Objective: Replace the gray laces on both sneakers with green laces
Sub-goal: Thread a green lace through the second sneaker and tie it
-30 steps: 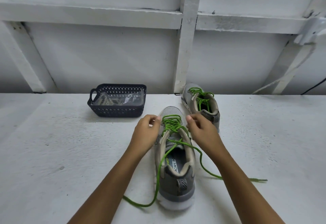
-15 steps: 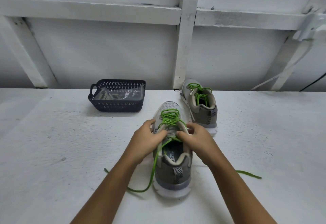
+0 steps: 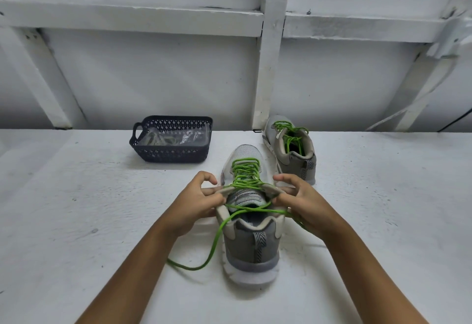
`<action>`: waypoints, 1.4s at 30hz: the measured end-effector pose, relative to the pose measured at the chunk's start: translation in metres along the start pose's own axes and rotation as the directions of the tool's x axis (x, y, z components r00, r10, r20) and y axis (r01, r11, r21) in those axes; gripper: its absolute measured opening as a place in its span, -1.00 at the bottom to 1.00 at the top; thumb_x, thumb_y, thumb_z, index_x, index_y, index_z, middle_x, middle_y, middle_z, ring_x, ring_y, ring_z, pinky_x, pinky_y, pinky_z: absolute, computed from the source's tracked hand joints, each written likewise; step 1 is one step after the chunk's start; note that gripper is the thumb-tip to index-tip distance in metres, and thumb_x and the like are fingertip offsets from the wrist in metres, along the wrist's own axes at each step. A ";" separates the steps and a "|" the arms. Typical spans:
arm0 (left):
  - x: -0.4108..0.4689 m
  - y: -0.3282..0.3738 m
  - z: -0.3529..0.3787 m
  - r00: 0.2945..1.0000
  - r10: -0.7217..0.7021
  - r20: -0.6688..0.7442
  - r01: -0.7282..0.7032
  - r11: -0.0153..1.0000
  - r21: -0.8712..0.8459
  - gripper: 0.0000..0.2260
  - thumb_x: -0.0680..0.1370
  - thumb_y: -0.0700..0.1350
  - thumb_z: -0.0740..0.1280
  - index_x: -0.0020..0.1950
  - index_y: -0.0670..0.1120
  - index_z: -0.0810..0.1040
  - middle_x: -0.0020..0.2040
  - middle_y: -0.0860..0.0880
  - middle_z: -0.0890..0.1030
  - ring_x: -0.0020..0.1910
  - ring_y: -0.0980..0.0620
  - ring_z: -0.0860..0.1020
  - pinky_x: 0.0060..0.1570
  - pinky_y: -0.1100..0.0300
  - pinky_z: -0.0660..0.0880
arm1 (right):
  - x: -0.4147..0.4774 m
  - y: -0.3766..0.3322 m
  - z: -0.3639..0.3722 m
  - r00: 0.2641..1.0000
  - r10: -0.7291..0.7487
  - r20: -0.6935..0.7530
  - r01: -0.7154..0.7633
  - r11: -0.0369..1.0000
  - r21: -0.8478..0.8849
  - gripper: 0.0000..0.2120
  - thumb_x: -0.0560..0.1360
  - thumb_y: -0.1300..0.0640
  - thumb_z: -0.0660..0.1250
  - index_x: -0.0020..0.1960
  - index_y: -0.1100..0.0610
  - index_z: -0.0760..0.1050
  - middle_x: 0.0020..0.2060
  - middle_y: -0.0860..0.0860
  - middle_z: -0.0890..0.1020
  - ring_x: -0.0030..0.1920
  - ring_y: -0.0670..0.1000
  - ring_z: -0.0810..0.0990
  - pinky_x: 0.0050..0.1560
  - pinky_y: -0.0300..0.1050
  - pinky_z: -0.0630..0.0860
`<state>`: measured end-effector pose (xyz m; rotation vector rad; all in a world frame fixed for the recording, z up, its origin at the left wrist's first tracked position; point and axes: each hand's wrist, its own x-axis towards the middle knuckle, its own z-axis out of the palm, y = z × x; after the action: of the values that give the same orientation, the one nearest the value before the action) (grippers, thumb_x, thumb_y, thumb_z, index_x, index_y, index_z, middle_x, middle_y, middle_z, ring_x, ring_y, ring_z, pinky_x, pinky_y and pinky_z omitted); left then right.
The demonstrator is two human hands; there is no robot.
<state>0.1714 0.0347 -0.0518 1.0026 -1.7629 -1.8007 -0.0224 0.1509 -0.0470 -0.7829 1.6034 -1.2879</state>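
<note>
Sneaker [image 3: 251, 247] between left hand [image 3: 198, 202], right hand [image 3: 304, 202]

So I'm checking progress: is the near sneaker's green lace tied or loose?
Loose: the green lace is threaded through the near sneaker, but its ends cross the opening untied, one trailing onto the table.

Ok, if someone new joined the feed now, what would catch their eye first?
The bright green lace on the near sneaker, centre of the white table, one loose end trailing left. The left hand and right hand grip its top eyelet flaps. Behind stand the far sneaker, also green-laced, and a dark basket at back left.
</note>
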 end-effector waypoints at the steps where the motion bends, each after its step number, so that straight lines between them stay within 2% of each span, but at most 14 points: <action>1: 0.000 0.001 -0.001 1.000 0.000 0.011 0.000 1.000 -0.017 -0.73 0.44 -0.39 0.31 -0.04 -0.09 0.31 -0.33 0.02 0.65 -0.42 0.15 0.51 -0.37 0.31 0.50 | 0.000 -0.001 0.000 1.000 -0.005 0.006 0.005 1.000 -0.006 -0.57 0.44 0.49 0.25 0.23 0.18 0.39 -0.27 -0.03 0.69 -0.20 0.03 0.60 -0.07 -0.03 0.43; 4: -0.001 0.002 -0.004 1.000 -0.003 0.028 0.005 0.999 -0.050 -0.70 0.30 -0.27 0.32 -0.05 -0.08 0.32 -0.27 -0.03 0.66 -0.38 0.14 0.53 -0.37 0.30 0.50 | 0.000 -0.002 -0.002 1.000 -0.015 0.019 0.016 1.000 -0.020 -0.60 0.47 0.47 0.22 0.24 0.19 0.36 -0.28 -0.03 0.69 -0.29 -0.05 0.60 -0.18 -0.15 0.42; 9: -0.003 0.004 0.002 0.999 0.005 0.032 -0.005 1.000 0.006 -0.77 0.52 -0.38 0.28 -0.05 -0.09 0.30 -0.40 0.05 0.61 -0.41 0.18 0.52 -0.29 0.27 0.53 | -0.007 -0.005 0.001 1.000 -0.019 0.018 0.019 1.000 0.013 -0.64 0.49 0.47 0.23 0.22 0.22 0.32 -0.35 0.00 0.63 -0.55 -0.18 0.48 -0.54 -0.37 0.34; 14: -0.005 0.010 0.008 0.999 0.029 0.030 -0.032 0.994 0.102 -0.77 0.51 -0.15 0.39 -0.01 -0.01 0.33 -0.05 -0.11 0.63 -0.26 0.11 0.58 -0.09 0.16 0.55 | -0.011 -0.005 0.008 0.999 -0.050 -0.017 0.046 0.985 -0.167 -0.60 0.48 0.17 0.39 0.23 0.10 0.30 -0.04 0.10 0.65 -0.32 -0.13 0.59 -0.32 -0.31 0.45; 18: -0.011 0.016 0.015 0.999 0.004 0.038 -0.013 0.974 0.225 -0.50 0.32 0.23 0.47 0.12 0.16 0.31 0.31 -0.13 0.48 0.19 0.02 0.53 0.22 0.05 0.46 | -0.020 -0.009 0.014 0.994 -0.103 -0.029 0.086 0.932 -0.352 -0.54 0.47 -0.08 0.36 0.29 -0.07 0.26 0.11 0.04 0.58 -0.09 -0.11 0.64 -0.21 -0.23 0.54; 20: -0.015 0.019 0.020 0.998 0.069 -0.011 -0.063 0.954 0.294 -0.56 0.44 0.12 0.41 0.20 0.18 0.27 0.37 -0.05 0.37 0.31 0.04 0.40 0.27 0.12 0.37 | -0.029 -0.014 0.015 0.991 -0.124 -0.039 0.094 0.893 -0.439 -0.52 0.49 -0.15 0.29 0.33 -0.09 0.21 0.05 -0.01 0.56 -0.12 -0.06 0.64 -0.27 -0.14 0.60; 22: -0.020 0.022 0.021 0.971 0.232 -0.061 -0.185 0.885 0.426 -0.64 0.48 0.06 0.38 0.14 0.28 0.27 0.30 0.05 0.35 0.29 0.11 0.35 0.25 0.15 0.34 | -0.038 -0.019 0.014 0.989 -0.140 -0.045 0.098 0.858 -0.504 -0.59 0.51 -0.18 0.23 0.26 -0.08 0.20 -0.09 -0.04 0.57 -0.29 -0.06 0.64 -0.36 -0.12 0.60; 25: -0.034 0.036 0.025 0.910 0.414 0.027 -0.342 0.711 0.614 -0.75 0.48 0.05 0.38 0.06 0.30 0.39 0.13 0.12 0.33 0.23 0.15 0.29 0.16 0.26 0.27 | -0.047 -0.025 0.011 0.986 -0.160 -0.050 0.098 0.791 -0.605 -0.66 0.49 -0.23 0.20 0.06 0.02 0.30 -0.30 0.02 0.59 -0.48 -0.09 0.55 -0.41 -0.12 0.52; 29: -0.036 0.045 0.037 0.930 0.331 0.158 -0.310 0.481 0.820 -0.67 0.46 0.13 0.38 0.20 0.13 0.48 0.14 0.07 0.29 0.20 0.09 0.21 0.19 0.21 0.25 | -0.053 -0.030 0.012 0.978 -0.205 0.036 0.179 0.741 -0.648 -0.70 0.49 -0.16 0.28 -0.17 0.07 0.41 -0.46 -0.06 0.53 -0.52 -0.17 0.46 -0.42 -0.26 0.39; 33: -0.029 0.052 0.045 0.940 0.309 0.144 -0.236 0.283 0.930 -0.67 0.44 0.17 0.35 0.13 0.06 0.50 0.08 0.04 0.26 0.17 0.00 0.21 0.12 0.15 0.23 | -0.052 -0.032 0.015 0.958 -0.257 0.128 0.269 0.647 -0.714 -0.80 0.49 -0.02 0.35 -0.28 -0.02 0.45 -0.48 -0.11 0.48 -0.45 -0.21 0.42 -0.44 -0.35 0.27; 36: -0.026 0.055 0.049 0.940 0.294 0.175 -0.232 0.172 0.957 -0.74 0.47 0.10 0.33 0.08 0.01 0.53 0.11 -0.01 0.26 0.18 -0.05 0.22 0.13 0.10 0.23 | -0.052 -0.035 0.015 0.954 -0.264 0.141 0.285 0.660 -0.695 -0.80 0.51 0.08 0.33 -0.28 -0.07 0.49 -0.45 -0.15 0.53 -0.42 -0.23 0.45 -0.41 -0.38 0.31; 38: -0.026 0.056 0.051 0.936 0.287 0.203 -0.250 0.135 0.959 -0.79 0.49 0.03 0.31 0.09 0.02 0.55 0.13 -0.02 0.27 0.19 -0.07 0.22 0.14 0.09 0.23 | -0.053 -0.037 0.015 0.955 -0.266 0.133 0.283 0.674 -0.682 -0.81 0.52 0.13 0.29 -0.24 -0.06 0.53 -0.47 -0.19 0.53 -0.42 -0.20 0.45 -0.39 -0.32 0.38; 40: -0.023 0.055 0.049 0.938 0.266 0.224 -0.271 0.155 0.950 -0.81 0.51 -0.03 0.28 0.09 0.02 0.57 0.12 -0.02 0.27 0.19 -0.07 0.22 0.15 0.10 0.23 | -0.053 -0.038 0.012 0.959 -0.258 0.120 0.269 0.684 -0.678 -0.78 0.51 0.21 0.25 -0.19 -0.05 0.57 -0.50 -0.21 0.53 -0.41 -0.11 0.51 -0.33 -0.11 0.51; 42: -0.022 0.055 0.045 0.949 0.233 0.212 -0.278 0.307 0.910 -0.86 0.51 -0.05 0.29 0.03 0.00 0.58 0.09 0.01 0.30 0.19 -0.03 0.23 0.19 0.14 0.25 | -0.055 -0.039 0.012 0.964 -0.245 0.106 0.251 0.697 -0.671 -0.77 0.49 0.23 0.24 -0.15 -0.04 0.60 -0.49 -0.19 0.55 -0.39 0.01 0.57 -0.27 0.00 0.57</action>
<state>0.1419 0.0751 0.0037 0.9074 -2.8577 -0.4178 0.0072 0.1849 0.0046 -1.5023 2.0426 -0.8324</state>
